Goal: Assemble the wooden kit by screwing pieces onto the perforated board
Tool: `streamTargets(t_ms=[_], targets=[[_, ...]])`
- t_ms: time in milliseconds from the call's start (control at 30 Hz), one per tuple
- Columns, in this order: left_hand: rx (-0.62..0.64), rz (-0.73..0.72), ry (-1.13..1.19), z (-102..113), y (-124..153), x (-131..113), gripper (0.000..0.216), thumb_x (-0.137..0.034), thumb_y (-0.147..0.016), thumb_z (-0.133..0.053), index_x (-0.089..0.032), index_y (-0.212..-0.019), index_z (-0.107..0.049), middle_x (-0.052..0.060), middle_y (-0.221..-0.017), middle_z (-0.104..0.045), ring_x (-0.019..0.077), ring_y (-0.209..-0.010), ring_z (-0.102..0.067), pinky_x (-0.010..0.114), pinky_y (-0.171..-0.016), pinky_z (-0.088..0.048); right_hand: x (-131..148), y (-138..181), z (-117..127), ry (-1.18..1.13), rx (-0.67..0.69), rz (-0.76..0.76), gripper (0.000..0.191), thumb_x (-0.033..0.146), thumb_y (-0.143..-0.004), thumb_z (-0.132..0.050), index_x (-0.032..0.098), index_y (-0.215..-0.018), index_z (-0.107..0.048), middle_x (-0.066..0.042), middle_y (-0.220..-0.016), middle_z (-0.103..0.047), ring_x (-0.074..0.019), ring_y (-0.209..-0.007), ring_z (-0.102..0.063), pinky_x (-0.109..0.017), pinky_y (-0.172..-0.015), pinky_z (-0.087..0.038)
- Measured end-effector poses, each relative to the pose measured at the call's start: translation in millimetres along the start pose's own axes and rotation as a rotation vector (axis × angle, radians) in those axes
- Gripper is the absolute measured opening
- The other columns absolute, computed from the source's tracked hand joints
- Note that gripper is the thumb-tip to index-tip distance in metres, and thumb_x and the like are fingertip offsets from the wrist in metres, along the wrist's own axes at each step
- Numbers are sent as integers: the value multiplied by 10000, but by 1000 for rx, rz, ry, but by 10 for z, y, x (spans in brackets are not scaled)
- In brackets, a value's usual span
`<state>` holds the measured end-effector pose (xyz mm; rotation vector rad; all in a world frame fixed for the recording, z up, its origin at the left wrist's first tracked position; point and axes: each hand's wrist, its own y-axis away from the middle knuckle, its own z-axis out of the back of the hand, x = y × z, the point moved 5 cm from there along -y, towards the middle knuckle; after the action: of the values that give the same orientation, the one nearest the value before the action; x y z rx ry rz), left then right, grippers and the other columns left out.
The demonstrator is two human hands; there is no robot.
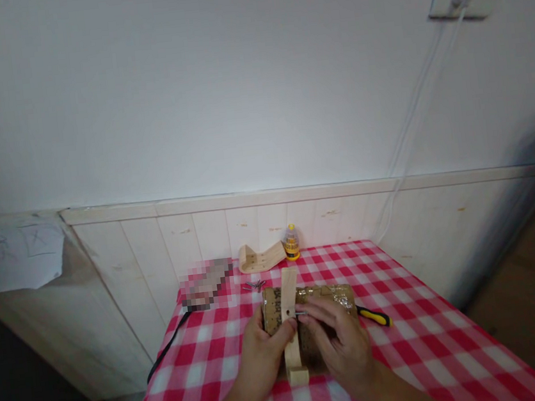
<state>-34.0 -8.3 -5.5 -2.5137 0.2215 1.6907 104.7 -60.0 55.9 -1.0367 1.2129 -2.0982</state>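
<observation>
Screw (pixel 300 313) is pinched by right hand (pixel 344 340), bent wooden piece (pixel 293 349) is clasped by left hand (pixel 264 354), taped parcel (pixel 342 292) is seen beneath, yellow-black handle (pixel 375 316) is seen alongside

No words were legible: dark writing on the tape-wrapped box (pixel 272 310), yellow bottle (pixel 292 245) label, wall paper (pixel 13 254) scribbles too blurred.

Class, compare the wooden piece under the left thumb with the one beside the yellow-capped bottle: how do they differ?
The front piece has the left hand on it; the back piece is untouched. The front piece points away from the person, while the back piece stretches sideways. From here, the back piece shows a bent outline; the front piece looks straighter. Both are pale wood.
</observation>
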Motion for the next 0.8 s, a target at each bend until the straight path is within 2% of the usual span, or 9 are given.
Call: streamTargets(t_ms=[133, 367, 567, 800], targets=[[-14, -8, 5, -16, 11, -33, 434, -323, -651, -865, -165, -1003, -667, 51, -855, -770, 241, -770, -724, 341, -758, -583, 59, -31, 2, 21, 19, 97, 224, 73, -924, -649, 216, -1090, -698, -53, -946, -808, -194, -863, -788, -303, -832, -660], [-43, -53, -64, -22, 29, -77, 389, -324, -642, -869, -172, -950, -688, 26, -781, -755, 213, -692, -700, 294, -677, -564, 108, -65, -12, 23, 36, 175, 201, 48, -922, -617, 204, -1021, -695, -62, -877, -791, -194, -798, -772, -311, -760, -665], [-14, -78, -81, -65, 67, -115, 440, -347, -682, -851, -167, -1043, -675, 68, -917, -788, 245, -797, -732, 313, -733, -573, 154, -58, -3, 79, 65, 261, 189, 30, -928, -603, 187, -995, -685, -71, -880, -789, -189, -782, -767, -323, -780, -672], [-42, -81, -78, -79, 91, -163, 493, -382, -640, -884, -175, -1039, -682, 73, -920, -795, 255, -800, -740, 335, -763, -588, 192, -99, 42, 99, 68, 275, 188, 59, -931, -603, 204, -985, -711, -57, -839, -786, -186, -741, -762, -318, -735, -680]])
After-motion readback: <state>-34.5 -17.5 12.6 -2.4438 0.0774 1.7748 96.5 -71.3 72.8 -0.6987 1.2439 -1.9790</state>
